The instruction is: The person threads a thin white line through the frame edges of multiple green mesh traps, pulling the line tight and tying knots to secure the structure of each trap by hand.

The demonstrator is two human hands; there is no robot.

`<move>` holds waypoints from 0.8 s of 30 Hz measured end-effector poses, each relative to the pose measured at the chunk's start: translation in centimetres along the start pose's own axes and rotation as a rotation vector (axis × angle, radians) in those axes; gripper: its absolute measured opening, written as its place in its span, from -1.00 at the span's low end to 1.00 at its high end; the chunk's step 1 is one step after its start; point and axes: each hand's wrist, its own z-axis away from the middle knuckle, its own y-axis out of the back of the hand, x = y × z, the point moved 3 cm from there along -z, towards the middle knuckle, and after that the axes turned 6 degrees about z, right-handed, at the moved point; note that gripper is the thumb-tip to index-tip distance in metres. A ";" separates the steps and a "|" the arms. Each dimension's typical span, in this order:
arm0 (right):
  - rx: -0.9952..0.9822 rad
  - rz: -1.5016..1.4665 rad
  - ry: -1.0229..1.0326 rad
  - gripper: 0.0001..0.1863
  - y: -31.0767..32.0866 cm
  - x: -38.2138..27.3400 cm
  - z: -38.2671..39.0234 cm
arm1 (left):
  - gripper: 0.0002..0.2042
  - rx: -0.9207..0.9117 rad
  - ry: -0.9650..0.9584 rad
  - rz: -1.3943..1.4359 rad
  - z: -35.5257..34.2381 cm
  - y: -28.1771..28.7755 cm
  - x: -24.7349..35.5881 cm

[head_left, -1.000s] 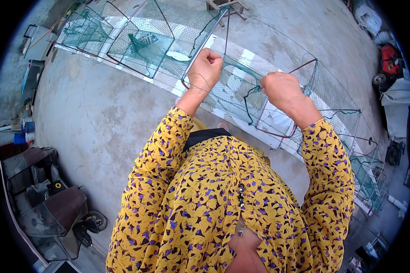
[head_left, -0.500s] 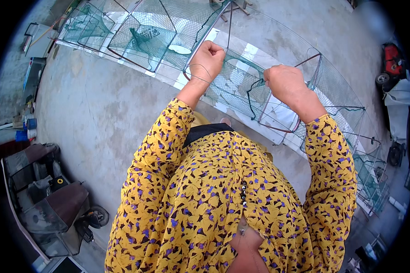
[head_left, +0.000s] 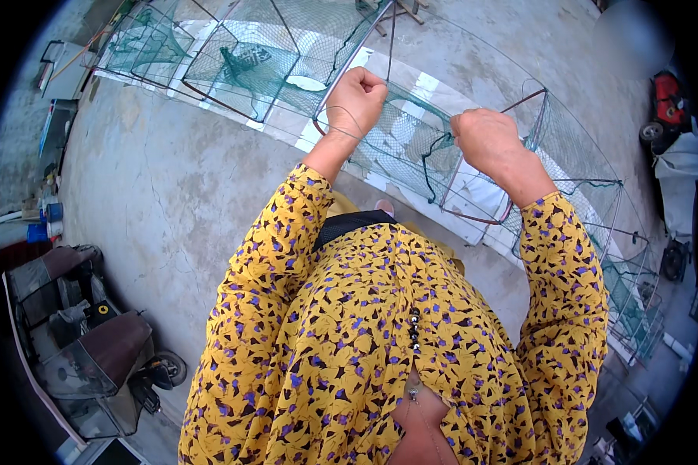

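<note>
A long cage-style fishing net trap [head_left: 244, 70] of green mesh on rectangular metal frames stretches from upper left to lower right in front of me. My left hand [head_left: 356, 102] is closed in a pinch on the netting, right beside one upright frame. A thin line crosses its wrist. To the right, my right hand [head_left: 486, 139] is closed on the same netting, near another frame. Between them the mesh edge runs taut, with a dark green cord [head_left: 429, 169] hanging below it. My fingertips are partly hidden by the hands themselves.
White sheeting [head_left: 473, 190] lies under the trap on the concrete floor [head_left: 171, 163]. A covered three-wheeled vehicle [head_left: 93, 349] is parked at lower left. A red vehicle [head_left: 669, 108] stands at far right, and a wooden stool [head_left: 399, 12] at the top.
My left hand has shifted very slightly up and to the right. My right hand keeps its hold almost unmoved.
</note>
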 end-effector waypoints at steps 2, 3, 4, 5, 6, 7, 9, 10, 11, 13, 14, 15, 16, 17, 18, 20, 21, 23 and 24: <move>-0.025 0.006 0.000 -0.91 0.3 0.0 0.0 | -0.89 -0.027 0.017 0.028 -0.3 -0.5 -0.6; -0.040 0.012 -0.007 -0.91 0.4 -0.1 0.0 | -0.88 -0.046 0.032 0.041 -0.6 -0.9 -1.5; -0.057 0.016 -0.010 -0.91 0.4 -0.2 0.0 | -0.87 -0.063 0.050 0.054 -0.7 -1.3 -2.7; -0.056 0.019 -0.007 -0.91 0.5 -0.3 -0.1 | -0.87 -0.059 0.050 0.054 -0.6 -1.6 -3.7; -0.067 0.020 -0.004 -0.91 0.5 -0.4 -0.1 | -0.86 -0.085 0.175 0.107 -0.5 -2.1 -5.2; -0.080 0.020 -0.007 -0.91 0.5 -0.3 -0.1 | -0.85 -0.117 0.299 0.162 -0.3 -2.8 -6.5; -0.087 0.010 0.005 -0.91 0.4 -0.6 -0.3 | -0.85 -0.237 0.436 0.241 0.8 -4.1 -8.4; -0.101 -0.002 0.000 -0.91 0.3 -0.6 -0.2 | -0.86 -0.198 0.518 0.287 1.8 -5.1 -8.7; -0.102 0.003 -0.001 -0.91 0.6 -0.8 -0.1 | -0.86 -0.152 0.600 0.335 2.7 -6.0 -9.1; -0.130 0.043 0.042 -0.91 0.9 -1.4 -0.2 | -0.86 -0.058 0.574 0.468 3.9 -9.1 -10.6; -0.134 0.042 0.047 -0.91 0.8 -1.6 -0.4 | -0.87 0.039 0.551 0.591 4.3 -9.6 -10.7; -0.144 0.042 0.047 -0.91 0.6 -1.7 -0.5 | -0.87 0.043 0.557 0.591 4.5 -9.8 -11.0; -0.155 0.043 0.039 -0.90 0.6 -1.7 -0.5 | -0.87 0.056 0.589 0.584 4.4 -9.9 -10.2; -0.160 0.044 0.035 -0.90 0.5 -1.7 -0.4 | -0.87 0.070 0.622 0.578 4.3 -10.0 -9.8; -0.166 0.033 0.035 -0.90 0.4 -1.8 -0.4 | -0.86 0.024 0.674 0.522 4.3 -10.5 -10.9; -0.160 0.023 0.049 -0.89 0.9 -2.2 -0.7 | -0.86 0.057 0.601 0.496 3.7 -10.5 -12.2; -0.108 0.012 0.080 -0.88 1.2 -2.4 -0.9 | -0.86 0.087 0.531 0.471 3.5 -10.5 -12.7; -0.074 0.005 0.092 -0.88 0.6 -2.3 -0.5 | -0.87 0.074 0.588 0.565 3.4 -11.1 -12.5; -0.120 0.021 0.086 -0.88 0.3 -2.3 -0.2 | -0.89 0.068 0.639 0.654 3.6 -11.4 -12.4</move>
